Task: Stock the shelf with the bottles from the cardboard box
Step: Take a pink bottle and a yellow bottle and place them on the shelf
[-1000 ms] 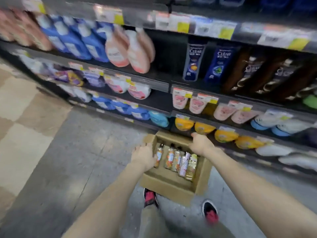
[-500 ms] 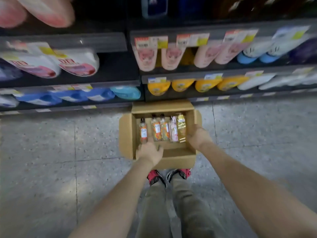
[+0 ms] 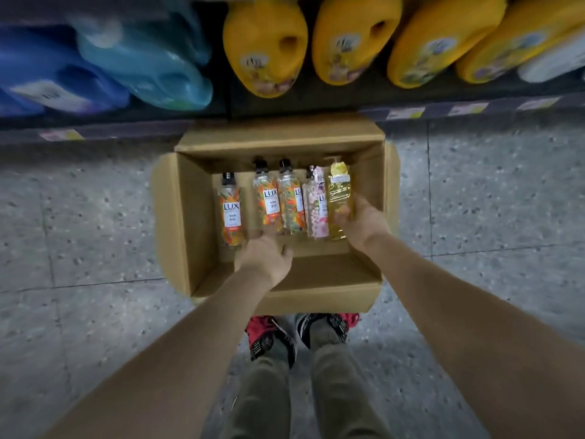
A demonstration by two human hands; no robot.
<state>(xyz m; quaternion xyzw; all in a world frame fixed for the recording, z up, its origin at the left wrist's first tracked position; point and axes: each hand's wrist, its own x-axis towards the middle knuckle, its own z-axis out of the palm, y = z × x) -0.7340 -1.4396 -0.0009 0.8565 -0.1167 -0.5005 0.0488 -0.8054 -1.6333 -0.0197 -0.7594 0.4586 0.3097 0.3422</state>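
An open cardboard box (image 3: 278,137) sits on the floor in front of my feet, against the bottom shelf (image 3: 474,109). Several bottles lie side by side in it: one orange-patterned bottle (image 3: 230,210) apart at the left, two more orange ones (image 3: 269,198), a pink one (image 3: 315,204) and a yellow one (image 3: 338,188). My right hand (image 3: 361,221) is wrapped around the lower part of the yellow bottle. My left hand (image 3: 264,259) reaches into the box with its blurred fingertips at the base of the orange bottles and nothing gripped.
Large yellow jugs (image 3: 266,45) and blue jugs (image 3: 142,64) fill the bottom shelf just beyond the box. Grey speckled floor tiles (image 3: 95,217) lie on both sides. My red and black shoes (image 3: 269,337) stand right behind the box.
My head has dropped closer to the box. My right hand left the box's right wall and closed on the yellow bottle. My left hand moved slightly forward to the bottle bases.
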